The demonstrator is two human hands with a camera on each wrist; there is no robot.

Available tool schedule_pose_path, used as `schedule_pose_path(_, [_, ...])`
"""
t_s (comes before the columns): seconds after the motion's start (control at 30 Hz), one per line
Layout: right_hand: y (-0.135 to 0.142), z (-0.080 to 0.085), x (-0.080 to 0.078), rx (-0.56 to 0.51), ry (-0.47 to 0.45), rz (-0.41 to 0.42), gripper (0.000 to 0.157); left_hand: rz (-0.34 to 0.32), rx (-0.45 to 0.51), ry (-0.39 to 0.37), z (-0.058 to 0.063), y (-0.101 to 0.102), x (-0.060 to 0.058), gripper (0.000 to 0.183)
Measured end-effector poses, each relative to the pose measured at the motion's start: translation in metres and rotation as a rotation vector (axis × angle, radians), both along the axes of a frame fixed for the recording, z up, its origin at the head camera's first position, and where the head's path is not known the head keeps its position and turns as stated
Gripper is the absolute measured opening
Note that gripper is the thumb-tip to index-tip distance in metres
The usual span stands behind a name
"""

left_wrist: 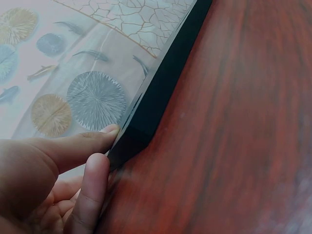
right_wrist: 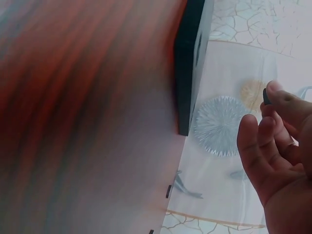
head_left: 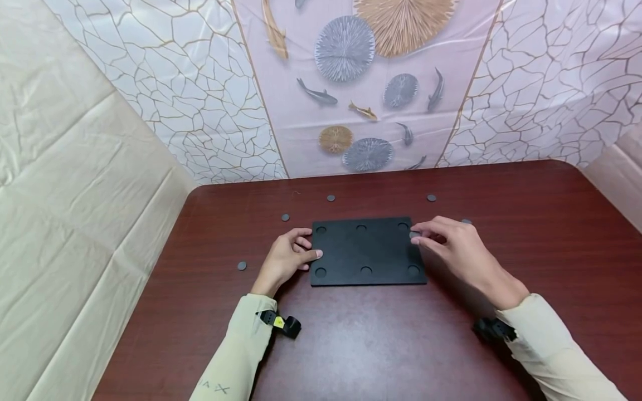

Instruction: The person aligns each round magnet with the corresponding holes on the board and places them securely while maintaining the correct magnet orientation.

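A black rectangular board (head_left: 366, 250) with several shallow round recesses along its long sides lies flat on the table. My left hand (head_left: 287, 257) grips its left edge, thumb on the top face and fingers along the side. The left wrist view shows the thumb (left_wrist: 92, 144) at the board's corner. Between thumb and fingertips, my right hand (head_left: 458, 253) pinches a small dark grey disc (head_left: 414, 235) beside the board's upper right recess. In the right wrist view the disc (right_wrist: 265, 96) is seen edge-on, apart from the board (right_wrist: 187, 73).
More dark discs lie on the red-brown table (head_left: 351, 345): one at the left (head_left: 242, 265), another behind it (head_left: 285, 217), a disc at the back (head_left: 331, 197), a disc at the back right (head_left: 431, 197), and one partly behind the right hand. A patterned cloth (head_left: 200, 83) hangs behind.
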State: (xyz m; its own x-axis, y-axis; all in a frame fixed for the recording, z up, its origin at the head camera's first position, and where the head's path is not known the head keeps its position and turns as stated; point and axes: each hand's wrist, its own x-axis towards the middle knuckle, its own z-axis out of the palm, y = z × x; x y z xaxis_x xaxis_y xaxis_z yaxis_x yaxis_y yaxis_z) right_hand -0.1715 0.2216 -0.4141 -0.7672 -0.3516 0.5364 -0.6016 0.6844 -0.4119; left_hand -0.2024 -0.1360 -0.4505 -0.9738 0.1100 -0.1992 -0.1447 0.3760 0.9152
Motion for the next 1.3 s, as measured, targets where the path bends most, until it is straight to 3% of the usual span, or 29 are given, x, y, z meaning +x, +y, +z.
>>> schedule_pose_path(0.3, [-0.014, 0.004, -0.004, 0.001, -0.126, -0.053, 0.017, 0.003, -0.005, 0.002, 0.0, 0.0, -0.001, 0.059])
schedule_pose_path(0.57, [-0.022, 0.005, -0.005, -0.022, -0.228, -0.045, 0.019, 0.001, -0.001, -0.003, -0.001, 0.001, 0.0, 0.059])
schedule_pose_path(1.3, [-0.041, 0.003, -0.011, -0.033, -0.225, -0.024, 0.016, 0.002, -0.009, -0.001, -0.001, 0.0, 0.0, 0.059])
